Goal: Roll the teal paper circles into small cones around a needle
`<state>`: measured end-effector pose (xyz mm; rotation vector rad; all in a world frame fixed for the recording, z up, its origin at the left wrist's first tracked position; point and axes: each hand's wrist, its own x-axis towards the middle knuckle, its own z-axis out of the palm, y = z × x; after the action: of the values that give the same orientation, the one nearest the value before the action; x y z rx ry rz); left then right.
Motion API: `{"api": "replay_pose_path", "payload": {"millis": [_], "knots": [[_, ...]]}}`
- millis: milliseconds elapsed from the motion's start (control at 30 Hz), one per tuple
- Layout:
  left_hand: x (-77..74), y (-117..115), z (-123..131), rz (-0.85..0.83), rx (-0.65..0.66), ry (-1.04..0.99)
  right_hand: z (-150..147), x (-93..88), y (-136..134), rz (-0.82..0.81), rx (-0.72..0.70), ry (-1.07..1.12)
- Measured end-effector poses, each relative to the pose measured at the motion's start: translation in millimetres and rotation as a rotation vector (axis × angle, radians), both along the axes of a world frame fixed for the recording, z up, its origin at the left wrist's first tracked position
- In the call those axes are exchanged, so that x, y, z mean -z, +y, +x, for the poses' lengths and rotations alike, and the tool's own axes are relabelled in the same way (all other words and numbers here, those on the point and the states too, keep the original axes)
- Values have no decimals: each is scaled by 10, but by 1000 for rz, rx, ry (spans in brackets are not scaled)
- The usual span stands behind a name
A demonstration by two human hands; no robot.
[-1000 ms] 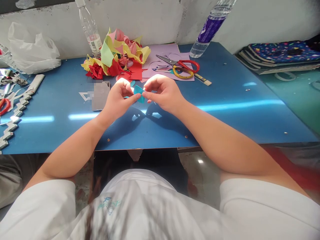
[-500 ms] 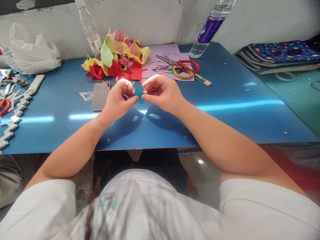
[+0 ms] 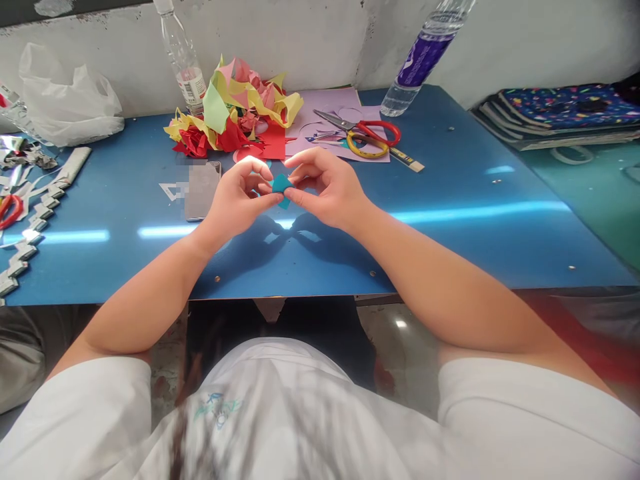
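A small piece of teal paper (image 3: 282,183) is held up between my two hands, above the blue table, and looks bent or folded across its middle. My left hand (image 3: 246,189) pinches its left side between thumb and fingers. On its right side, my right hand (image 3: 323,187) grips the paper the same way, with the thumb tips nearly meeting at its lower part. Part of the paper is hidden behind the fingers. Just behind the hands lie red paper (image 3: 273,140) and purple sheets (image 3: 325,103).
Scissors with red and yellow handles (image 3: 367,139) and a cutter knife (image 3: 407,160) lie on the purple sheets. Crumpled coloured paper (image 3: 240,100) is heaped beside a glass-clear bottle (image 3: 183,67). A water bottle (image 3: 420,60) stands right. A phone-like slab (image 3: 204,193) lies left.
The teal paper has gone from a flatter diamond to a bent shape, its upper part tipping over the thumbs. Both hands stay in nearly the same place.
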<state>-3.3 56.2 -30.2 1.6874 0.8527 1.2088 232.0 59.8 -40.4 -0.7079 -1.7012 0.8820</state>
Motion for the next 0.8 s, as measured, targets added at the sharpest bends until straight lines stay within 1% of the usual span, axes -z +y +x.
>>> {"api": "replay_pose_path", "payload": {"millis": [133, 200, 267, 333, 433, 500, 567, 667, 800], "knots": [[-24, -7, -22, -81, 58, -6, 14, -16, -17, 37, -47, -17], [-21, -5, -28, -89, 81, -16, 22, -21, -22, 33, -77, -15], [-20, -2, -27, -74, 73, -10, 21, -10, -20, 45, -80, -16], [-33, -1, -20, -32, 45, 8, 11, 15, -10, 75, -54, -11], [-84, -7, -9, 33, 21, 79, 0, 52, 9, 106, 23, -27], [-121, -19, -7, 33, 4, 128, 2, 60, 14, 114, 63, -61], [-141, -31, -6, 6, -11, 145, 10, 52, 8, 108, 72, -79], [-131, -31, -5, -18, 2, 128, 21, 27, -3, 87, 81, -90], [-87, 11, 0, -8, 25, 72, 32, 10, 19, 65, 136, -131]]}}
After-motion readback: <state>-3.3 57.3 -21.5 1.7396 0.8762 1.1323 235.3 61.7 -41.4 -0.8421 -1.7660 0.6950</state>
